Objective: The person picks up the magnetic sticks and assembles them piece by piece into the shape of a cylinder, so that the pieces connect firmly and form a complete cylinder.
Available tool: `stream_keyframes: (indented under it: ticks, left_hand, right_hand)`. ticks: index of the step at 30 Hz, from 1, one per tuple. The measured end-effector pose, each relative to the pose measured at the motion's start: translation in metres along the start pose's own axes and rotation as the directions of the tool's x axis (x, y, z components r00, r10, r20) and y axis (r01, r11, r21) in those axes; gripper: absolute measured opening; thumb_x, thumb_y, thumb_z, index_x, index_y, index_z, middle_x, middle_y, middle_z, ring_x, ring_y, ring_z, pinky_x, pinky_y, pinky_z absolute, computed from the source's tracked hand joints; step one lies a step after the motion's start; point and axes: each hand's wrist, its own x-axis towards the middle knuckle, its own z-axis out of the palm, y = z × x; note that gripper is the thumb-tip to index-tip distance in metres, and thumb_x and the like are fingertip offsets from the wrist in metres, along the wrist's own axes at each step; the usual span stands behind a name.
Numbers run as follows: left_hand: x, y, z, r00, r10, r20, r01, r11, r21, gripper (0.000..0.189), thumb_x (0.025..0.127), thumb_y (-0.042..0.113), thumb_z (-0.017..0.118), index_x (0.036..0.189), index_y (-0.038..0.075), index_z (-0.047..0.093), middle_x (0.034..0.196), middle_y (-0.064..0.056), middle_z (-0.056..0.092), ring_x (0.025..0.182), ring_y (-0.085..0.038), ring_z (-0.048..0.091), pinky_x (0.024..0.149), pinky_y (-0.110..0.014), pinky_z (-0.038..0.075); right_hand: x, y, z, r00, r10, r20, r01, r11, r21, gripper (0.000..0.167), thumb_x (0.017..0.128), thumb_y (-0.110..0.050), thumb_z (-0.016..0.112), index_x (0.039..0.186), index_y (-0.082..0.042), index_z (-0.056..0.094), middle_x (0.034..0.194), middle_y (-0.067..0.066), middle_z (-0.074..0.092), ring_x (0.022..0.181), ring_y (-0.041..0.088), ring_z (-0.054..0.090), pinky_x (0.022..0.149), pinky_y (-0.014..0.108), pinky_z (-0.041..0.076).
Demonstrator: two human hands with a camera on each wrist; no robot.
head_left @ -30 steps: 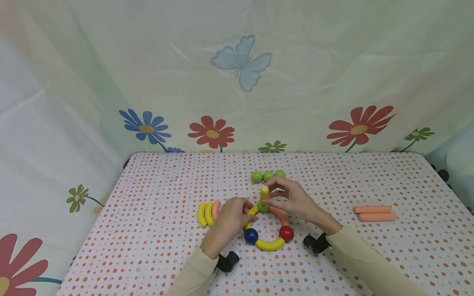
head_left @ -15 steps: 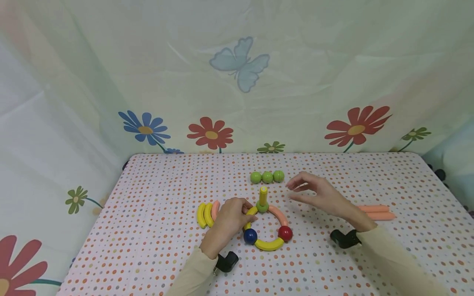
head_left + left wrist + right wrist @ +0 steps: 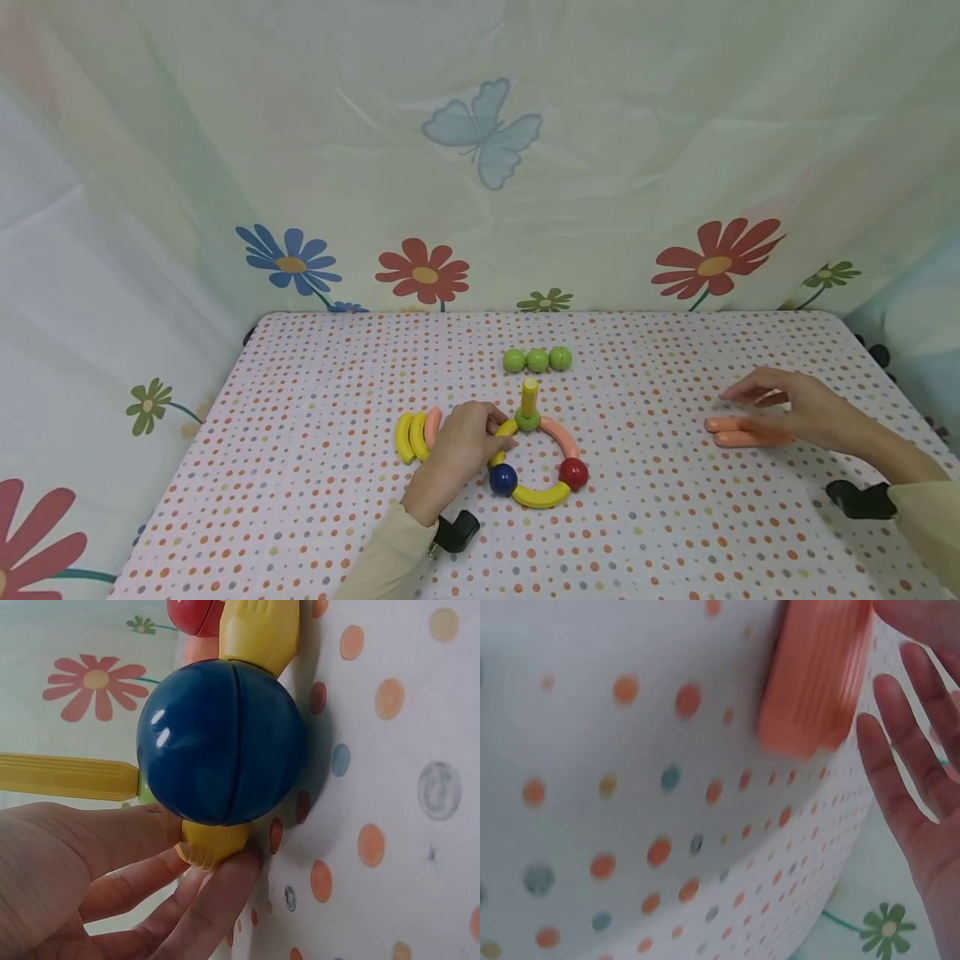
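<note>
In the head view, a ring of curved rods and balls lies on the table. My left hand point(image 3: 461, 440) pinches its left curved yellow rod point(image 3: 214, 844), next to the blue ball point(image 3: 217, 742). A green ball point(image 3: 528, 420) forms the ring's far point, and a straight yellow rod point(image 3: 529, 398) stands upright on it. A curved orange rod point(image 3: 562, 437), a red ball point(image 3: 573, 473) and another curved yellow rod point(image 3: 542, 497) complete the loop. My right hand point(image 3: 810, 412), fingers spread and holding nothing, hovers over two straight orange rods point(image 3: 738, 438) lying side by side.
Three green balls point(image 3: 537, 360) sit in a row behind the ring. Left of my left hand lie two curved yellow rods point(image 3: 405, 438) and a curved orange rod point(image 3: 432, 426). A flowered curtain point(image 3: 600, 167) hangs behind the dotted tablecloth point(image 3: 322, 375).
My right hand has let go of the upright yellow rod and moved right, over the straight orange rods. The left hand keeps its hold on the ring.
</note>
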Motion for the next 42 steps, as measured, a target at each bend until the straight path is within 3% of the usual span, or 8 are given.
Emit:
stream_keyframes:
  ticks: [11,16,20,23,26,32,36,42]
  left_hand:
    - [0.000,-0.001,0.001,1.000,0.004,0.011,-0.003,1.000,-0.011,0.025,0.088,0.008,0.086,0.108,-0.004,0.075,0.083,-0.002,0.062,0.068,-0.012,0.053,0.058,-0.021,0.043]
    - [0.000,0.000,0.000,1.000,-0.008,0.013,0.008,1.000,-0.012,0.025,0.088,0.009,0.085,0.108,-0.003,0.075,0.084,-0.002,0.062,0.068,-0.012,0.053,0.059,-0.021,0.043]
    - [0.000,0.000,0.000,1.000,-0.007,0.010,0.008,1.000,-0.009,0.025,0.088,0.009,0.085,0.108,-0.003,0.076,0.083,-0.001,0.062,0.068,-0.012,0.054,0.059,-0.021,0.043]
    - [0.001,0.000,0.001,1.000,-0.010,0.008,0.010,1.000,-0.006,0.025,0.088,0.009,0.086,0.107,-0.003,0.076,0.083,-0.001,0.062,0.068,-0.012,0.054,0.059,-0.021,0.043]
    - [0.001,0.000,0.001,1.000,-0.013,0.007,0.013,1.000,-0.005,0.025,0.088,0.010,0.086,0.107,-0.003,0.076,0.082,-0.001,0.062,0.067,-0.012,0.053,0.058,-0.021,0.042]
    - [0.001,0.000,0.000,1.000,-0.007,0.006,0.007,1.000,-0.005,0.025,0.088,0.010,0.085,0.107,-0.003,0.076,0.082,-0.001,0.061,0.065,-0.011,0.052,0.057,-0.021,0.041]
    - [0.001,-0.001,0.001,1.000,-0.009,0.005,0.009,1.000,-0.001,0.025,0.088,0.010,0.085,0.108,-0.003,0.076,0.082,-0.001,0.061,0.065,-0.011,0.052,0.057,-0.021,0.041]
    - [0.001,-0.002,0.000,1.000,-0.016,0.010,0.016,1.000,-0.011,0.025,0.088,0.010,0.085,0.108,-0.002,0.076,0.082,-0.001,0.062,0.065,-0.011,0.053,0.057,-0.021,0.042]
  right_hand:
    - [0.017,-0.002,0.005,0.998,0.039,0.058,-0.031,0.991,-0.133,0.025,0.084,-0.004,0.086,0.106,0.001,0.075,0.097,0.007,0.070,0.080,0.009,0.061,0.067,0.025,0.053]
    - [0.026,-0.028,0.013,0.994,-0.107,0.018,0.108,0.988,-0.112,0.029,0.080,-0.001,0.088,0.106,-0.001,0.074,0.095,-0.001,0.068,0.079,0.004,0.061,0.067,0.026,0.055]
    - [0.029,-0.067,0.025,0.967,-0.245,-0.063,0.245,0.969,-0.006,0.036,0.078,0.002,0.089,0.109,-0.006,0.074,0.100,-0.003,0.070,0.086,0.002,0.062,0.071,0.027,0.058]
    - [0.029,-0.099,0.037,0.933,-0.336,-0.130,0.351,0.928,0.125,0.040,0.078,0.005,0.088,0.110,-0.011,0.072,0.102,-0.005,0.070,0.090,0.002,0.063,0.074,0.026,0.060]
    - [0.028,-0.125,0.049,0.906,-0.387,-0.173,0.423,0.857,0.295,0.041,0.080,0.012,0.084,0.112,-0.010,0.069,0.105,-0.005,0.068,0.094,0.006,0.065,0.079,0.025,0.059]
    - [0.022,-0.152,0.077,0.895,-0.388,-0.220,0.442,0.704,0.557,0.042,0.084,0.021,0.074,0.117,0.001,0.061,0.111,0.001,0.063,0.101,0.010,0.064,0.086,0.026,0.059]
    - [0.018,-0.157,0.093,0.908,-0.363,-0.211,0.411,0.664,0.625,0.039,0.085,0.018,0.075,0.117,0.001,0.061,0.111,0.002,0.063,0.101,0.012,0.064,0.087,0.028,0.059]
    - [0.016,-0.155,0.108,0.913,-0.358,-0.197,0.396,0.660,0.638,0.036,0.085,0.016,0.076,0.113,0.000,0.061,0.111,0.002,0.064,0.102,0.011,0.065,0.088,0.029,0.059]
